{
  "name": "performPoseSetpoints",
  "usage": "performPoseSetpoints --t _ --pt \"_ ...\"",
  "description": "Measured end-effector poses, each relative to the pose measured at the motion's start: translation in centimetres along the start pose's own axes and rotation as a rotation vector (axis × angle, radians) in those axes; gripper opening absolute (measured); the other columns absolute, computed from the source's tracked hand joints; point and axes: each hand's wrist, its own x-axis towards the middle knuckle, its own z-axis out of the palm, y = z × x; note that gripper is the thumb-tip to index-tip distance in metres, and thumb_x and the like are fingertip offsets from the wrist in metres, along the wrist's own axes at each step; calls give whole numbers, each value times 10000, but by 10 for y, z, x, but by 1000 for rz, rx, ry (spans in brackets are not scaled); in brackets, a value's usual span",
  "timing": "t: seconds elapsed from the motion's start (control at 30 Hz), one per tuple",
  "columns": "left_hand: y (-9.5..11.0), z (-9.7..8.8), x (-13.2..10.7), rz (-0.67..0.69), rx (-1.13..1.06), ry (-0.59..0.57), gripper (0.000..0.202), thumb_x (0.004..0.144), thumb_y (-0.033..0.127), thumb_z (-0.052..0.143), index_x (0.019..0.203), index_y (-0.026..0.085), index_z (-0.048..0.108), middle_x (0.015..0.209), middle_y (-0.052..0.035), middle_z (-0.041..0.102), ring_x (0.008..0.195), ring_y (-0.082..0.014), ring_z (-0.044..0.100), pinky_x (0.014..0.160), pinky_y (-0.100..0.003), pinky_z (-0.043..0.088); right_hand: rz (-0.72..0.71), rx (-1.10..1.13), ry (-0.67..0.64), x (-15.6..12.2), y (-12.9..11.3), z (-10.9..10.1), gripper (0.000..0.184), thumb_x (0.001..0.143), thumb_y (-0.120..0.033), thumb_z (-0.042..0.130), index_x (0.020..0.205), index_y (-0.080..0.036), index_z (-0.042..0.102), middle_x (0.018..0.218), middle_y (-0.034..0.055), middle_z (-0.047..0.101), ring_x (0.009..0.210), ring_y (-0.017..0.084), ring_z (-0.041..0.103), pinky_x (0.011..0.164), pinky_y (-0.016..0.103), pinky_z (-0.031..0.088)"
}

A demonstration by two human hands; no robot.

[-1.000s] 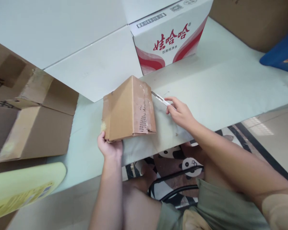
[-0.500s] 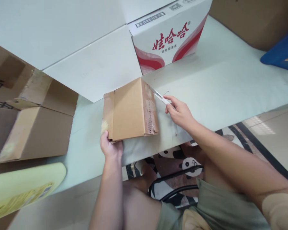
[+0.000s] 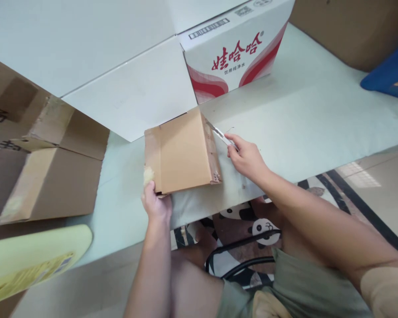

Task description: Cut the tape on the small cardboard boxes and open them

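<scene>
A small brown cardboard box (image 3: 185, 152) stands tilted near the table's front edge, its right side covered with tape. My left hand (image 3: 156, 204) grips the box at its lower left corner, thumb in front and the other fingers hidden beneath. In my right hand (image 3: 247, 155) is a utility knife (image 3: 220, 134) with a white handle. Its blade points up and left and meets the taped side of the box near the upper edge.
Large white boxes (image 3: 129, 84) and a white-and-red carton (image 3: 234, 62) stand behind. Brown cartons (image 3: 66, 185) and a pale yellow container (image 3: 36, 260) are at left. A blue container (image 3: 389, 73) stands at far right on the pale tablecloth (image 3: 305, 115).
The box has turned slightly, so less of its taped side shows, and its left edge has shifted a little right with my left hand. The knife stays at the taped side.
</scene>
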Motion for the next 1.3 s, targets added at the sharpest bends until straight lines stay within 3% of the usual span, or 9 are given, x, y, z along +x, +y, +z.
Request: performPoseSetpoints --t 0.13,0.37,0.5,0.6,0.73,1.0,1.3 --pt "-4 3 -6 100 40 -50 163 718 339 689 786 191 689 758 13 678 710 -134 654 676 -236 526 2 16 -64 3 4 6 448 882 -239 454 1277 -165 653 756 42 711 637 184 616 712 346 509" --pt "-4 1 -3 24 16 62 157 746 317 608 771 179 679 778 -5 676 762 -152 647 678 -251 513 29 104 -171 1 3 2 448 878 -230 465 1278 -174 658 699 13 690 589 150 585 608 287 461" --pt "-1 4 -3 -11 -15 55 180 735 318 586 797 184 689 833 -11 693 827 -155 653 741 -254 516 54 126 -214 -5 -1 -7 442 881 -244 472 1272 -157 659 693 11 683 551 134 538 581 279 443" --pt "1 3 0 -68 -16 28 199 736 343 575 815 202 689 849 -7 697 830 -154 653 744 -252 512 90 169 -155 -7 0 -10 437 884 -258 468 1266 -156 654 706 15 685 537 132 513 551 277 429" --pt "0 -3 5 -48 20 -6 200 743 367 562 814 215 672 844 -1 694 839 -157 647 743 -249 497 64 231 -46 -4 1 -9 428 896 -261 452 1271 -159 633 730 19 686 558 137 512 573 283 437" --pt "-1 -6 8 -72 11 -25 257 728 392 573 866 213 694 870 0 713 846 -155 657 724 -246 503 42 216 -123 17 -8 7 424 905 -219 447 1285 -161 625 739 14 690 653 157 590 704 310 484" --pt "-2 -7 12 -92 31 -3 226 717 374 568 822 214 688 857 -12 713 849 -164 669 744 -256 522 7 241 -86 28 -4 17 441 896 -218 445 1291 -160 632 735 9 700 708 169 637 765 328 506"
